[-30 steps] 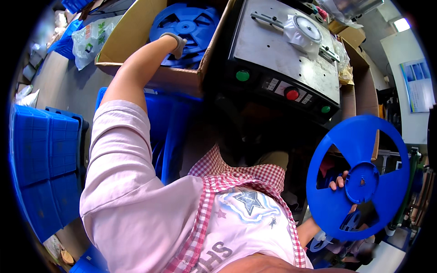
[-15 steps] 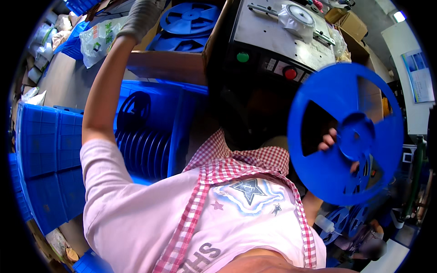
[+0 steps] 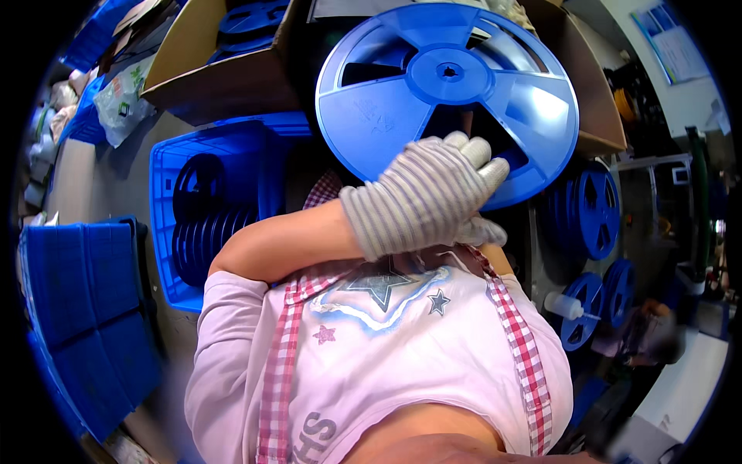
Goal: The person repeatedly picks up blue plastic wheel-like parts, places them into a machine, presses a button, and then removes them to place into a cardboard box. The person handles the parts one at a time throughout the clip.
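A large blue plastic reel [image 3: 379,112], with a round hub and wedge-shaped openings, is held up in front of me with its flat face showing. My left hand [image 3: 433,189], in a grey striped glove, crosses my body and is closed at the reel's near rim, fingers bent beside an opening. Beneath it, only a gloved bit of what seems to be my right hand [image 3: 485,232] shows. Its fingers are hidden behind the left hand and the reel.
An open cardboard box [image 3: 209,81] with blue reels stands at the far left. Nearer is a blue crate [image 3: 174,290] of dark reels in a row. Blue bins [image 3: 93,309] stand at left, more reels [image 3: 595,213] at right by a white bottle [image 3: 563,306]. Another person's hand [image 3: 657,309] shows lower right.
The reel has moved from the right to the upper middle. My left hand has left the cardboard box and come across to the reel's near rim. The view has shifted, and the reel now covers most of the machine.
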Available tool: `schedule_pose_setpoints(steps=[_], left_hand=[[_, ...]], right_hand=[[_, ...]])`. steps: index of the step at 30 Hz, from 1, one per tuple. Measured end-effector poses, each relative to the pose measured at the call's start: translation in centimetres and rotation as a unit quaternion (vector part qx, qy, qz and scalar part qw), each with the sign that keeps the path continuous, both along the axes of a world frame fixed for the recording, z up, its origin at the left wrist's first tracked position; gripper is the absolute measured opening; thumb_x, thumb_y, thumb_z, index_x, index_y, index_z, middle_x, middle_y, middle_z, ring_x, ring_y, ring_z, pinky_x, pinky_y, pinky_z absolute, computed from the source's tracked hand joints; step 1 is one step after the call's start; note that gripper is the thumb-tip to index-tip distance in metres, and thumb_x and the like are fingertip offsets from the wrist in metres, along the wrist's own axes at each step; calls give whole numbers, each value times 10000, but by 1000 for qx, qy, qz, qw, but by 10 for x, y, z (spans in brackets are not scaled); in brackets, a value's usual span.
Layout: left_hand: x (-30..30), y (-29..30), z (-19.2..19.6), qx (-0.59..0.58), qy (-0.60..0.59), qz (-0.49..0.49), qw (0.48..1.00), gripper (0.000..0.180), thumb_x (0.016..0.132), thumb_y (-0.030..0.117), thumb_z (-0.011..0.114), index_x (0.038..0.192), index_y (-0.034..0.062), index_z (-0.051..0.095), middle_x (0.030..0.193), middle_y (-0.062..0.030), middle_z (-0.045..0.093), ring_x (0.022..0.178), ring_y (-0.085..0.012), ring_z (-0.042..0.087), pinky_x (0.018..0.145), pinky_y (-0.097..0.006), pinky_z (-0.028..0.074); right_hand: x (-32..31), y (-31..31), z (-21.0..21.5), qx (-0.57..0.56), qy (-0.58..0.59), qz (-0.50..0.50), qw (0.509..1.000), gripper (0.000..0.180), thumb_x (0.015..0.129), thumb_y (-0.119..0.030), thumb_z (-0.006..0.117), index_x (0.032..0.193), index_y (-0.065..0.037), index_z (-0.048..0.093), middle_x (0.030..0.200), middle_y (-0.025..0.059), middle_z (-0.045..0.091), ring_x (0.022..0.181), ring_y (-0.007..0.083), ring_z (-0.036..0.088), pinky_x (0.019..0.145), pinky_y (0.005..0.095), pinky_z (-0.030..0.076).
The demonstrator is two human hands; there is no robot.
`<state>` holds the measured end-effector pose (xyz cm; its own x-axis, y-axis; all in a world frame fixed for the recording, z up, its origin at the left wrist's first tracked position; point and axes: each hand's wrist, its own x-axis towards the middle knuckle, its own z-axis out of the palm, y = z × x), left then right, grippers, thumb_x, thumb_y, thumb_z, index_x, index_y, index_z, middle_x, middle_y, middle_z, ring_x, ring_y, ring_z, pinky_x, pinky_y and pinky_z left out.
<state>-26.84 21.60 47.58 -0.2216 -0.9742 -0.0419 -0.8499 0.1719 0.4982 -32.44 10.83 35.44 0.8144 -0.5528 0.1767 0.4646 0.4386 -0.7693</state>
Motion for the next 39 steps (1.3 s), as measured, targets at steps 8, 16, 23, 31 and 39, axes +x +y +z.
schedule_pose_setpoints(steps=[8, 16, 23, 31, 39], left_hand=[[43, -3, -60, -299, -92, 227, 922, 813, 798, 368, 712, 1450, 99, 308, 1307, -272, 482, 1216, -432, 483, 1038, -485, 389], [85, 5, -110, -278, 495, 181, 803, 704, 920, 139, 576, 1503, 136, 181, 1016, -53, 596, 916, -106, 598, 844, -246, 512], [80, 12, -107, -276, 505, 207, 791, 751, 910, 328, 625, 1503, 173, 190, 1070, -53, 573, 925, -112, 587, 825, -224, 513], [75, 5, -100, -287, 599, 208, 718, 570, 962, 74, 480, 1476, 137, 243, 985, -5, 564, 785, -67, 519, 657, -197, 428], [91, 0, -111, -338, 454, 184, 804, 661, 946, 362, 564, 1493, 195, 231, 1078, -93, 577, 915, -177, 604, 828, -270, 521]], right_hand=[[-10, -7, 20, -43, -16, -41, 998, 651, 903, -475, 522, 1420, -107, 379, 1176, 157, 557, 1053, 278, 583, 883, 398, 514], [21, -16, 17, -243, 39, -133, 960, 622, 888, -452, 543, 1439, -205, 395, 952, 70, 557, 879, 167, 599, 766, 329, 539], [27, 0, 22, -360, 111, -143, 915, 684, 879, -490, 547, 1458, -178, 360, 1147, 131, 601, 1082, 241, 588, 820, 369, 495], [36, -7, 18, -375, 107, -150, 909, 648, 890, -464, 541, 1444, -164, 393, 1097, 134, 627, 1053, 243, 614, 801, 372, 520], [41, -10, 16, -375, 104, -143, 910, 610, 903, -420, 560, 1435, -162, 411, 1097, 108, 618, 1029, 211, 621, 845, 340, 514]])
